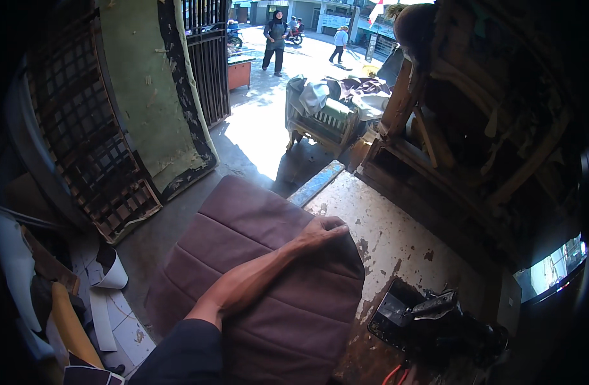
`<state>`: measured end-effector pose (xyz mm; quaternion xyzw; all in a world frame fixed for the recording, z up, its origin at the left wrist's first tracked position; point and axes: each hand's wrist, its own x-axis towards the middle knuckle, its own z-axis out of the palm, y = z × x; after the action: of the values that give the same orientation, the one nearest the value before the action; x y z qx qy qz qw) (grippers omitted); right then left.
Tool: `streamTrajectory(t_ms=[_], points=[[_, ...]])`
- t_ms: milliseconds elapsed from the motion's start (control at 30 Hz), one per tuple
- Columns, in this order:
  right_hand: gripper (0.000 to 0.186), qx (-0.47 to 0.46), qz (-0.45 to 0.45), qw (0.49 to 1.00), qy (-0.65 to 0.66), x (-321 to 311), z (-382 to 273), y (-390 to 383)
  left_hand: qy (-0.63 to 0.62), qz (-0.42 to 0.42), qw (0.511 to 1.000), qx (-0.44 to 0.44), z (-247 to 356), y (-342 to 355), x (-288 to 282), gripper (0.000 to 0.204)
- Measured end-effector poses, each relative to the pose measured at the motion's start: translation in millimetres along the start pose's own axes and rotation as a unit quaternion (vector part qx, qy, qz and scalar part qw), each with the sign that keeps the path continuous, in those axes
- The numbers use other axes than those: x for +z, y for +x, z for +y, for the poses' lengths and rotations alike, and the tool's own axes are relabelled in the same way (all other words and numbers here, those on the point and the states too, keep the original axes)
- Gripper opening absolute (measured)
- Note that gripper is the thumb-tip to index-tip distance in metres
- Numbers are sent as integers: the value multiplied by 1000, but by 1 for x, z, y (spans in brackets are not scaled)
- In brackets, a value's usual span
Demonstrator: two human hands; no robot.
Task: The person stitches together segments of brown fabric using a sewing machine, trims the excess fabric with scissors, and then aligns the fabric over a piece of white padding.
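Observation:
A large dark maroon upholstery panel (269, 301), crossed by several parallel stitched seams, spreads over the worktable's left side and hangs past its edge. My left hand (323, 232) reaches across it from the lower left. Its fingers are closed on the panel's far right edge, pinching the material. To the right of the panel, a black sewing machine (429, 314) stands on the worn worktable (397, 224), partly lost in shadow. My right hand does not appear.
Wooden furniture frames (403, 102) crowd the right. A slatted frame (89, 141) and a green padded panel (140, 83) lean at left above scraps (108, 276). Outside are a cloth-covered chair (326, 115), a standing person (276, 42) and another walking (340, 43).

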<state>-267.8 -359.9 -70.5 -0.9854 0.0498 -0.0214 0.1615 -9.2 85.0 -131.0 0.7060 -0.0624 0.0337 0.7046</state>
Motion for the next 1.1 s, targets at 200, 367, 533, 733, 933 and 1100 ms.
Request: streamTrajectory(t_ms=[200, 367, 533, 733, 933, 1100], points=[[51, 190, -157, 806, 538, 0, -10, 11, -2, 19, 1000, 18, 0, 6, 9, 39], [69, 157, -269, 636, 706, 37, -90, 19, -19, 23, 999, -13, 7, -3, -1, 35], [60, 145, -324, 674, 648, 46, -132, 56, -29, 17, 999, -33, 10, -2, 1, 31], [48, 100, -278, 806, 513, 53, -144, 61, -48, -28, 998, -26, 16, -2, -7, 29], [61, -76, -90, 908, 402, 44, -155, 89, -35, -129, 990, -33, 27, -7, -25, 31], [62, -110, -64, 916, 381, 35, -176, 117, 13, -104, 994, -12, 27, -7, -18, 31]])
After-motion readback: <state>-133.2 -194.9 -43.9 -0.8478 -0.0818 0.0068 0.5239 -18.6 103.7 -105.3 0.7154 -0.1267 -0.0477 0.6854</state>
